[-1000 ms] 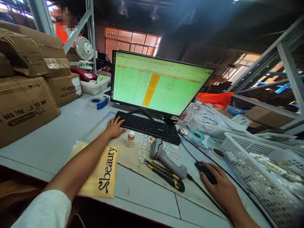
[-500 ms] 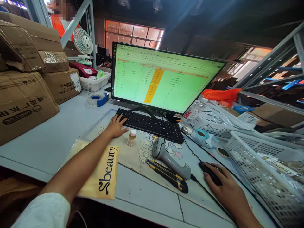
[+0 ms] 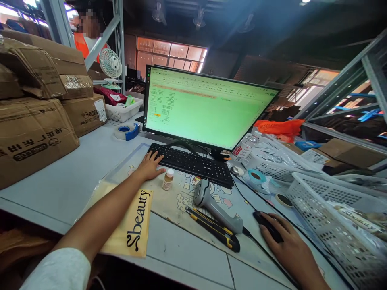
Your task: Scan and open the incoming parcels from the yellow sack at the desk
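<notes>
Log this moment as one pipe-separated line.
left hand: on keyboard | right hand: holding mouse | monitor: lit | bottle: upright, capped | scanner: on mat

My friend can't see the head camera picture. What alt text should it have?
A person's left hand rests on a black keyboard and the right hand holds a black mouse, before a lit monitor. Between the hands are a small capped bottle, a grey scanner and black-and-yellow cutters.
</notes>
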`<state>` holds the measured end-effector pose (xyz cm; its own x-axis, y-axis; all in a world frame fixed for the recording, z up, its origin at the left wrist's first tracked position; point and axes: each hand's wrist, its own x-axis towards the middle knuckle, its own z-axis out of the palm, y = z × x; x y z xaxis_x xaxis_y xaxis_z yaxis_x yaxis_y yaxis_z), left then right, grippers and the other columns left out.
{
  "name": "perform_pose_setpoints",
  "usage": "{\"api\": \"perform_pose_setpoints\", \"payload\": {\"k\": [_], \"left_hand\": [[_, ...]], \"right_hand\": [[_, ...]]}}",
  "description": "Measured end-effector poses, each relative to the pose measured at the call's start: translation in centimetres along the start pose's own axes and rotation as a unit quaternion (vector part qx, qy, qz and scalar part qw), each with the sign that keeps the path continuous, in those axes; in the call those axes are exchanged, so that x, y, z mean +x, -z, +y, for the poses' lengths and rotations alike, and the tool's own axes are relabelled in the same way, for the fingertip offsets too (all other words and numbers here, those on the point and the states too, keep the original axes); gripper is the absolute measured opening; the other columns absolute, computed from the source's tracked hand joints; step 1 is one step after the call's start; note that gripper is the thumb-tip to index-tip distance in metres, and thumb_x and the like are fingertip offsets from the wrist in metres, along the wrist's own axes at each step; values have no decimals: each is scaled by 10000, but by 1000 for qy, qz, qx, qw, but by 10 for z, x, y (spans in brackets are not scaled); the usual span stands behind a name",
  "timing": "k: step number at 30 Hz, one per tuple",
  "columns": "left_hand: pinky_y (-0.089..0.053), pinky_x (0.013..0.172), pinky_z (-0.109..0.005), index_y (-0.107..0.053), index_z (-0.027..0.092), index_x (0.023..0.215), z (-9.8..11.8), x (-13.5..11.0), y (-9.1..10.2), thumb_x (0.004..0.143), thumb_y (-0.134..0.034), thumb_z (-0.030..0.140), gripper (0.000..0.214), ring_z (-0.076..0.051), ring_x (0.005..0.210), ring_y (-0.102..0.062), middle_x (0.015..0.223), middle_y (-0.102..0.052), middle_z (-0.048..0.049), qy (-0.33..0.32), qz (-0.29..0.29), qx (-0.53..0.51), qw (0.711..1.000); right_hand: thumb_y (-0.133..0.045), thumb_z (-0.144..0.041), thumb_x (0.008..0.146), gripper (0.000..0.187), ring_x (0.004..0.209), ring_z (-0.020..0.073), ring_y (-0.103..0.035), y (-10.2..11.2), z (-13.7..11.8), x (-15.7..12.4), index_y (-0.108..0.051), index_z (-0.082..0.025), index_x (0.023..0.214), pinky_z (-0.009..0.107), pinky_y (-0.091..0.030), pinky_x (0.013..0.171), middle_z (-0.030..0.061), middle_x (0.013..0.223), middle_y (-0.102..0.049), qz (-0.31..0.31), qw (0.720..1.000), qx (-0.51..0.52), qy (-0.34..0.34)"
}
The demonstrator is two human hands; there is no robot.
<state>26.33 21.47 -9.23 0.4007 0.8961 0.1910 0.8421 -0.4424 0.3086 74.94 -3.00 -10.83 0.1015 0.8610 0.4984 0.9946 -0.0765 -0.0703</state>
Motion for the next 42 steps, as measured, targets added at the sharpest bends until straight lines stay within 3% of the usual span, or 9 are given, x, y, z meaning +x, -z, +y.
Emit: {"api": "perform_pose_setpoints", "payload": {"k": [7, 16, 26, 32, 38, 42], "left_hand": [[-168, 1290, -553, -334, 253, 1639, 8, 0, 6, 969, -514, 627, 788, -404, 1591, -130, 1725, -193, -108, -1, -28, 3, 1000], [-166, 1293, -543, -336, 239, 1637, 13, 0, 5, 981, -495, 600, 766, -402, 1587, -150, 1721, -213, -103, -7, -19, 21, 1000], [-168, 1295, -540, -365, 239, 1625, 16, -3, 7, 976, -504, 589, 751, -396, 1584, -171, 1716, -234, -98, -7, -13, 24, 1000], [-165, 1292, -547, -347, 237, 1633, 15, 0, 4, 979, -495, 598, 761, -406, 1584, -159, 1720, -213, -108, -4, -15, 28, 999], [-223, 1264, -589, -381, 264, 1614, 18, 5, 2, 965, -509, 603, 744, -408, 1588, -144, 1730, -185, -85, 7, -20, 34, 999], [-193, 1275, -587, -412, 233, 1596, 19, 7, 0, 967, -515, 577, 724, -403, 1590, -136, 1725, -201, -98, 5, -8, 44, 999]], "right_hand": [[-457, -640, 939, 564, 1132, 315, -690, -3, 3, 5, -699, -274, 1294, 404, -623, 761, 82, 1362, -639, -11, 999, 34, 3], [-475, -642, 926, 557, 1206, 334, -664, -5, 2, 9, -712, -263, 1259, 458, -608, 928, 99, 1343, -649, -9, 997, 66, 25], [-488, -609, 925, 512, 1160, 324, -687, -8, 6, 9, -723, -271, 1228, 462, -621, 909, 86, 1317, -661, 3, 997, 60, 41], [-468, -625, 924, 543, 1133, 325, -698, -6, 3, 9, -722, -262, 1237, 448, -634, 856, 90, 1320, -660, -3, 998, 54, 28], [-468, -657, 915, 563, 1090, 317, -714, 1, -6, 9, -738, -279, 1232, 376, -634, 680, 89, 1297, -676, -3, 998, 55, 10], [-479, -657, 898, 558, 1069, 321, -721, 2, -5, 8, -745, -291, 1225, 387, -636, 683, 87, 1274, -688, 5, 999, 45, 11]]}}
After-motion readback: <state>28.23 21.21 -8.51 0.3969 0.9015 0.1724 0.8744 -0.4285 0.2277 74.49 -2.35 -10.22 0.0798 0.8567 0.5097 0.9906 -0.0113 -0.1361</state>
